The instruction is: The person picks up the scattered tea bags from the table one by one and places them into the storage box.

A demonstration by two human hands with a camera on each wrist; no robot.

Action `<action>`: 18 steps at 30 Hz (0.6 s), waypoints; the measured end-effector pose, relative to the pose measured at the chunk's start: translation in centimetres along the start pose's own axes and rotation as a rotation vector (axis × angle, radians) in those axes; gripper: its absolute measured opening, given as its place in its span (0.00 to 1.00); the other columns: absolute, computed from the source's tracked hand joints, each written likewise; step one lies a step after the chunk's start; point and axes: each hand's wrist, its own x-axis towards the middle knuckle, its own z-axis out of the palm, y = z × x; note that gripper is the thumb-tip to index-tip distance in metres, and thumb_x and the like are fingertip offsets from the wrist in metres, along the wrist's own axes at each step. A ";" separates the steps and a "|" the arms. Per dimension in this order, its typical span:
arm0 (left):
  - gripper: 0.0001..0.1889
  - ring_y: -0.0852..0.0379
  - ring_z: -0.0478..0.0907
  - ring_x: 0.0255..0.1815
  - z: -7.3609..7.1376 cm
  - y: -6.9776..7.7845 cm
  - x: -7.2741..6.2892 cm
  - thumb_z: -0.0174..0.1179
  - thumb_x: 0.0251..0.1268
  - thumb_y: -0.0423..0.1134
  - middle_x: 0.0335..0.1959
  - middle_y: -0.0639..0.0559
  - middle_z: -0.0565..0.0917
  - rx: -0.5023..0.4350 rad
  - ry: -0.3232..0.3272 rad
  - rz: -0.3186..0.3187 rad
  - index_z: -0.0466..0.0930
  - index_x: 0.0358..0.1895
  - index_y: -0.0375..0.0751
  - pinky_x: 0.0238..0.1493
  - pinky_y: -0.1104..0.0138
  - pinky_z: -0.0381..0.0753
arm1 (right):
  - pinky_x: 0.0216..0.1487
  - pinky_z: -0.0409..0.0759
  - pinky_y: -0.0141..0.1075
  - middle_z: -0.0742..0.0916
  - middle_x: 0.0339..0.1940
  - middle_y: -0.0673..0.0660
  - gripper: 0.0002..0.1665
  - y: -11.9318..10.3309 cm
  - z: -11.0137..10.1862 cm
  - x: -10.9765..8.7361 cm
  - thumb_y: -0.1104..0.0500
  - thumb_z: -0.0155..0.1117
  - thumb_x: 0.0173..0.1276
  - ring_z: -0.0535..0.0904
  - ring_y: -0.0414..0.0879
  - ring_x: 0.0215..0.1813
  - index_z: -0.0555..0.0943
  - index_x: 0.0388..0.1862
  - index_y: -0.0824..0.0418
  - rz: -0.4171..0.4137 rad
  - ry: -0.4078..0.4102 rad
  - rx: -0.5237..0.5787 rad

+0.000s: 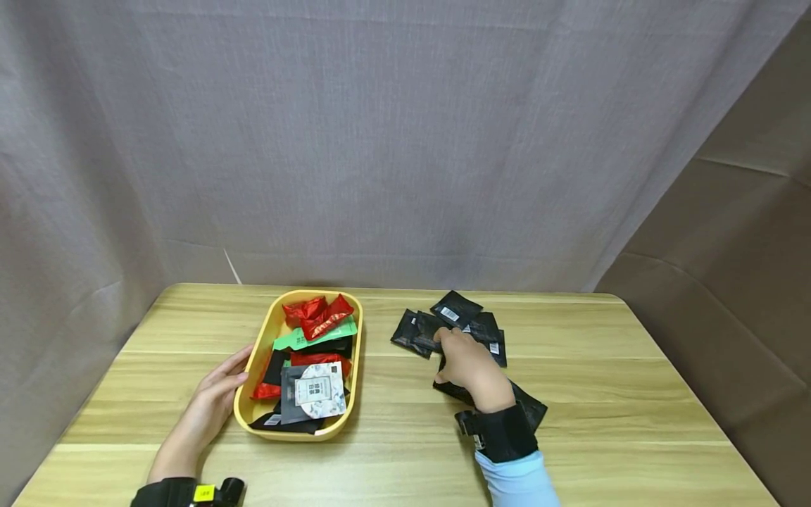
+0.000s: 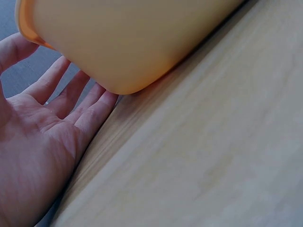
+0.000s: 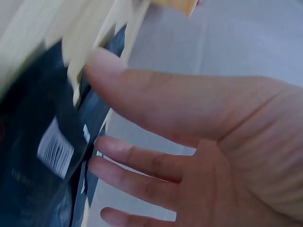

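Note:
A yellow plastic basket [image 1: 357,366] full of small sachets stands left of centre. My left hand [image 1: 218,391] lies against its left side, and in the left wrist view the extended fingers [image 2: 75,92] reach its wall near the base. My right hand [image 1: 469,362] is over a loose spread of black sachets [image 1: 456,307] on the table. Its thumb [image 3: 106,64] and fingers are spread apart in the right wrist view, with nothing between them. A black sachet with a white barcode label [image 3: 56,149] lies close by the fingertips.
In the basket are red packets [image 1: 326,318], a green packet [image 1: 307,338], black sachets and a grey-and-white sachet [image 1: 317,391] on top. The wooden table [image 1: 602,422] ends at a grey cloth [image 1: 405,176] behind. More black sachet surface [image 1: 531,408] shows beside the right wrist.

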 end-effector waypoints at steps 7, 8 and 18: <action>0.24 0.69 0.72 0.62 -0.1 0.1 0.0 0.42 0.76 0.28 0.62 0.66 0.75 -0.007 -0.014 0.003 0.69 0.70 0.48 0.60 0.77 0.71 | 0.52 0.78 0.53 0.81 0.51 0.60 0.44 1.7 -0.5 0.1 0.57 0.86 0.43 0.78 0.58 0.53 0.75 0.59 0.62 0.084 -0.072 -0.019; 0.24 0.68 0.73 0.61 -0.1 0.1 0.0 0.42 0.76 0.28 0.62 0.66 0.76 -0.009 -0.013 0.003 0.70 0.69 0.49 0.60 0.76 0.71 | 0.51 0.79 0.53 0.81 0.50 0.60 0.44 1.8 -0.6 0.0 0.56 0.87 0.42 0.78 0.57 0.52 0.75 0.58 0.63 0.085 -0.080 -0.021; 0.25 0.69 0.72 0.62 0.0 0.2 0.0 0.43 0.75 0.28 0.62 0.66 0.75 -0.005 -0.019 0.003 0.65 0.73 0.42 0.61 0.76 0.70 | 0.47 0.78 0.52 0.78 0.44 0.60 0.43 2.4 -0.4 -0.2 0.59 0.90 0.32 0.76 0.57 0.48 0.74 0.48 0.62 0.077 -0.106 -0.039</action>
